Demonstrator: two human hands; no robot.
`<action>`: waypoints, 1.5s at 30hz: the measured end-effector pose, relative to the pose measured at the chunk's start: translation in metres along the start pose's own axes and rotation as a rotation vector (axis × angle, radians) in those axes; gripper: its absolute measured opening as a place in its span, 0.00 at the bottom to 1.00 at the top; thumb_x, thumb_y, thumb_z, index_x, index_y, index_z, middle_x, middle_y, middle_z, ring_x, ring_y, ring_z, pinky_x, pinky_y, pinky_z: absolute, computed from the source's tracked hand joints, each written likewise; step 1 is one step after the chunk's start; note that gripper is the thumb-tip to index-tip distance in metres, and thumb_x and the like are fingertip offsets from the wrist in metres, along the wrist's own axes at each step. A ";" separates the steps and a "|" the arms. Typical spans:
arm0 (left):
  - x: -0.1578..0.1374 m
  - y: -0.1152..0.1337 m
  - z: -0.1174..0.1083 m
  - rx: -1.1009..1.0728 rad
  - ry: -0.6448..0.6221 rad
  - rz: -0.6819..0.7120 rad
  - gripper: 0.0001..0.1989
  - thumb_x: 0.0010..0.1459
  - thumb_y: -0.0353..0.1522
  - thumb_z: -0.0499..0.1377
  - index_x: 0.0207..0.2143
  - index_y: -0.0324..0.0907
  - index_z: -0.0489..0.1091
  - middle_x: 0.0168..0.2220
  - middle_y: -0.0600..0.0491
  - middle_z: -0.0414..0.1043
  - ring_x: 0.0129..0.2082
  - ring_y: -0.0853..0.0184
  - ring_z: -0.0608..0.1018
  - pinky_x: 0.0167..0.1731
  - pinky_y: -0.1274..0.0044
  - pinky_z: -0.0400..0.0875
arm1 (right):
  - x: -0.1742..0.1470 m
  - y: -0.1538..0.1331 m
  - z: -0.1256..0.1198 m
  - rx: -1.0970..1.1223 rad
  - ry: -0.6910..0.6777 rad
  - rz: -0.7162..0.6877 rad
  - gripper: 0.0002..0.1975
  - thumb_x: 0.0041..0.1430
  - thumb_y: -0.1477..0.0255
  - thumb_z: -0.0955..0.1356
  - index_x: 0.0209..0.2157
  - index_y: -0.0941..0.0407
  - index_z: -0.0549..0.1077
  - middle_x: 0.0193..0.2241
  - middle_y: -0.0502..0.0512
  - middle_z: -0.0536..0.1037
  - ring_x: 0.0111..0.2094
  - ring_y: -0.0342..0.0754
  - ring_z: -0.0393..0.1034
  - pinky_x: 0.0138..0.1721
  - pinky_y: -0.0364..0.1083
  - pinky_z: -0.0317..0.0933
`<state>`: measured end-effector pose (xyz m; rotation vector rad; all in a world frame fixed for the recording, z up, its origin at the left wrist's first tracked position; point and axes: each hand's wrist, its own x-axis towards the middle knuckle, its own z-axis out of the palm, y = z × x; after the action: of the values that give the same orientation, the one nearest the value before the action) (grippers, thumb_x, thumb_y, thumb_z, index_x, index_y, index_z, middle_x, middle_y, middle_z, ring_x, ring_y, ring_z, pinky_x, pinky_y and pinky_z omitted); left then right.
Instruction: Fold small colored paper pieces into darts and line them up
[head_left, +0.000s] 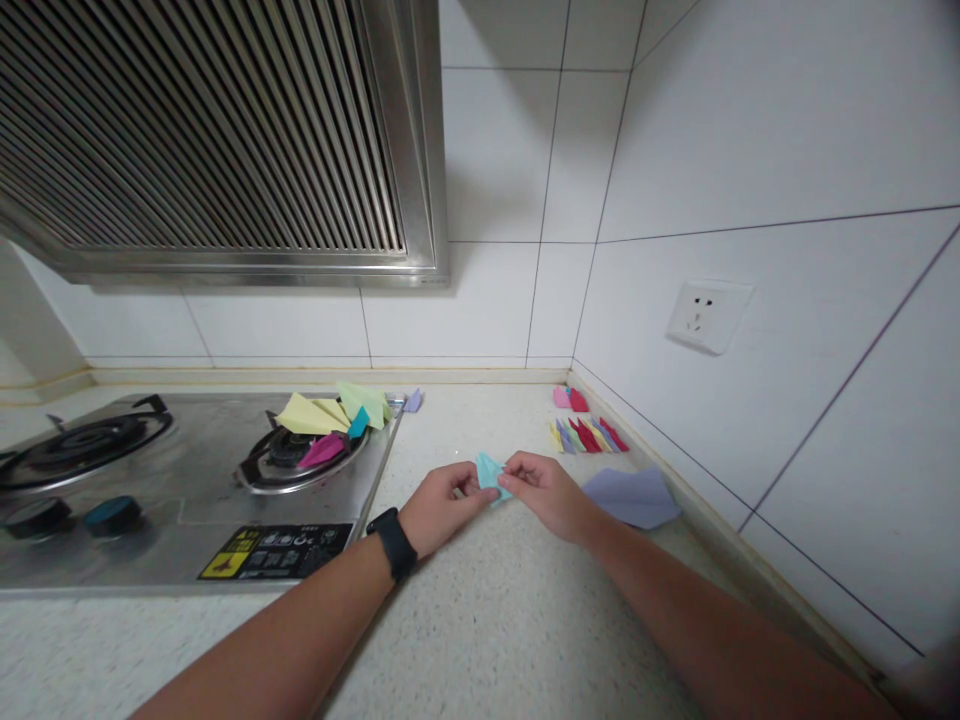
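A small piece of folded light-blue paper (490, 472) is held between my two hands, just above the speckled counter (480, 620). My left hand (446, 508) pinches its left and lower side between thumb and fingers. On the other side, my right hand (546, 492) is closed on its right edge with thumb and forefinger. The paper has pointed, creased flaps, and part of it is hidden behind my fingertips. Just beyond my right wrist lies a sheet of lavender paper (634, 497), flat on the counter.
Several small coloured folded papers (589, 436) stand in a row near the right wall, with a pink and red group (571, 398) behind. Yellow paper (311, 412) and other folded pieces rest on the gas stove's (247, 520) right burner. A range hood (225, 140) overhangs the stove.
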<state>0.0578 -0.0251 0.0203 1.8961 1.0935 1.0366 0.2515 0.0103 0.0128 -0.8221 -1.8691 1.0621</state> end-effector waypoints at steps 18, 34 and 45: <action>0.001 -0.003 0.001 0.011 -0.007 -0.049 0.16 0.56 0.42 0.57 0.24 0.38 0.66 0.21 0.58 0.62 0.22 0.73 0.62 0.23 0.80 0.54 | -0.002 -0.002 0.003 -0.025 -0.066 0.059 0.09 0.55 0.67 0.68 0.28 0.58 0.68 0.22 0.46 0.66 0.24 0.41 0.58 0.26 0.41 0.51; 0.003 -0.004 0.004 -0.138 0.041 -0.092 0.17 0.55 0.45 0.58 0.28 0.39 0.68 0.21 0.59 0.64 0.19 0.74 0.63 0.21 0.82 0.57 | 0.000 -0.007 0.005 -0.053 0.109 0.028 0.08 0.57 0.67 0.67 0.34 0.57 0.71 0.23 0.46 0.68 0.23 0.40 0.59 0.24 0.40 0.52; 0.060 -0.009 -0.010 -0.148 0.172 -0.297 0.20 0.53 0.48 0.57 0.31 0.39 0.69 0.35 0.49 0.72 0.27 0.70 0.72 0.20 0.83 0.62 | -0.007 -0.027 0.007 -0.320 0.364 -0.174 0.06 0.57 0.77 0.62 0.37 0.54 0.68 0.29 0.49 0.71 0.24 0.42 0.61 0.26 0.41 0.53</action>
<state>0.0647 0.0348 0.0343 1.4953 1.3124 1.0895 0.2448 -0.0101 0.0320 -0.9427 -1.7763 0.4728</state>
